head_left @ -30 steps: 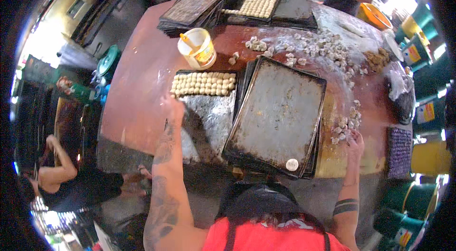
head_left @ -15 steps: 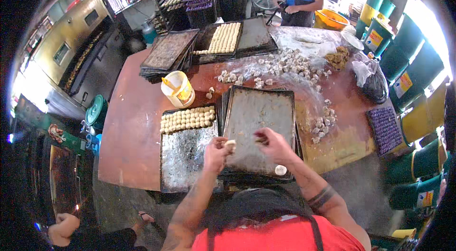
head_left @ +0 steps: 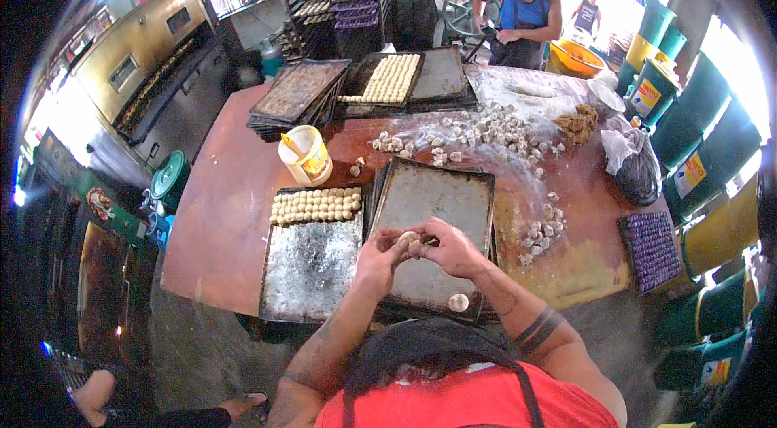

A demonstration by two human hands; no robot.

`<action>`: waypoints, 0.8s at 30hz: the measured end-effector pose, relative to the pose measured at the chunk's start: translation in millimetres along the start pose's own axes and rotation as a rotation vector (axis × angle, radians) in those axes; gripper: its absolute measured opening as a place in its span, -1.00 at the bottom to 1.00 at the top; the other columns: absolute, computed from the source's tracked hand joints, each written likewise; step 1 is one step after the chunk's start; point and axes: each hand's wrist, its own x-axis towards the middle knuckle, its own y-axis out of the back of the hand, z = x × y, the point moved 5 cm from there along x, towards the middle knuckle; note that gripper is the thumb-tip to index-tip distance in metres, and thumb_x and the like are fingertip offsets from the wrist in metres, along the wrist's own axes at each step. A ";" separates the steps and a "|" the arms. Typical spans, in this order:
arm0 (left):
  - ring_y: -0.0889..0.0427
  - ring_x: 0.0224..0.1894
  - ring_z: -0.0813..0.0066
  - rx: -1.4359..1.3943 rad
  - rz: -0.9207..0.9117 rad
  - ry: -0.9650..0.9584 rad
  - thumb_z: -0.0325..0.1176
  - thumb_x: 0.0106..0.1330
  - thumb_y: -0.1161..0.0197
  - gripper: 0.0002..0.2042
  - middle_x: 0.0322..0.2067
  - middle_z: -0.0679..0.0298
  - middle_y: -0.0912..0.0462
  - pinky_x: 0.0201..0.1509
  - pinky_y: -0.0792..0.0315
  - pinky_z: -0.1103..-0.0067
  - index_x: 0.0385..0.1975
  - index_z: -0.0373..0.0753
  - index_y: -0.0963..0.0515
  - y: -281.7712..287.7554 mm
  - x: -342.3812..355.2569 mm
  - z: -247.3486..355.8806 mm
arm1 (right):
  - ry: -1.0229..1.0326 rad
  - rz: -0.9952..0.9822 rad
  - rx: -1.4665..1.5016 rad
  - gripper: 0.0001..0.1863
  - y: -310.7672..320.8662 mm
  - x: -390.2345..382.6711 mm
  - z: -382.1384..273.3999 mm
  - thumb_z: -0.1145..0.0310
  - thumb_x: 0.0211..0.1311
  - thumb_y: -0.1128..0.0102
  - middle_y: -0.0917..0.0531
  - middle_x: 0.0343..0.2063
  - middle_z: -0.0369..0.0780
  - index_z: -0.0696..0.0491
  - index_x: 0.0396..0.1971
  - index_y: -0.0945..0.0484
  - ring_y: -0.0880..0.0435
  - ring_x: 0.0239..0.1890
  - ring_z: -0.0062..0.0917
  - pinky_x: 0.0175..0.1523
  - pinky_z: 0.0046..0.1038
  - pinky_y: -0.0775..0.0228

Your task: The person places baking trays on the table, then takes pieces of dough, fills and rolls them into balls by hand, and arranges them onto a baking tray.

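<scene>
My left hand and my right hand meet above a stack of worn metal trays, fingers pinched round a small piece of pale dough. Part of that piece is hidden by the fingers. A single round dough ball rests low on the top tray. Just left lies a tray with rows of dough balls along its far end. Behind it stands a white bucket with an orange utensil in it. Small floury lumps are scattered to the right of the stack.
A co-worker stands across the table beside an orange basin. More trays sit at the back. A purple-filled tray and black bag line the right edge, near green drums. An oven is at left.
My hands were apart, the right among the lumps on the right, the left at the left tray; they have come together over the stack, pinching the dough. The view has tilted up.
</scene>
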 end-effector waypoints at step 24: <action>-0.72 -0.03 0.29 -0.193 -0.326 0.160 -0.39 0.33 -0.45 -0.55 0.03 0.17 -0.66 0.05 -0.64 0.41 0.18 -0.33 -0.52 -44.5 16.0 27.2 | 0.475 0.318 -0.454 -0.47 23.1 -8.6 -53.0 0.43 -0.01 -0.57 -0.73 0.09 -0.11 0.04 0.03 -0.59 -0.70 0.14 -0.14 0.21 -0.16 -0.56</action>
